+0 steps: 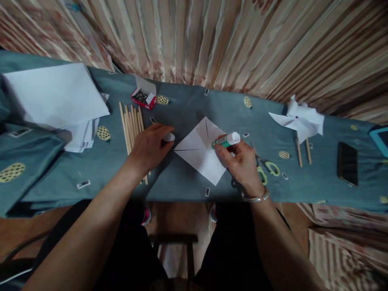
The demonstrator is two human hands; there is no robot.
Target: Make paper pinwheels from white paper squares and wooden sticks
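A square of white paper [194, 155] lies turned like a diamond on the cloth, with slits running in from its corners. Over its right side my right hand [241, 159] grips a green and white glue stick [226, 140], held tilted with one end near the middle of the paper. Whether that end touches the sheet I cannot tell. To the left of the paper, my left hand [151, 147] pinches a small white cap [169, 137] between thumb and fingers. Beneath and beside this hand lie several wooden sticks [129, 123], partly hidden by it.
Scissors [268, 166] with green handles lie just right of my right hand. Farther right are white paper pinwheels [303, 121] on sticks and a dark phone [347, 163]. A red box of small metal pins [144, 98] and stacked white paper [60, 97] sit left. A curtain [188, 44] hangs behind.
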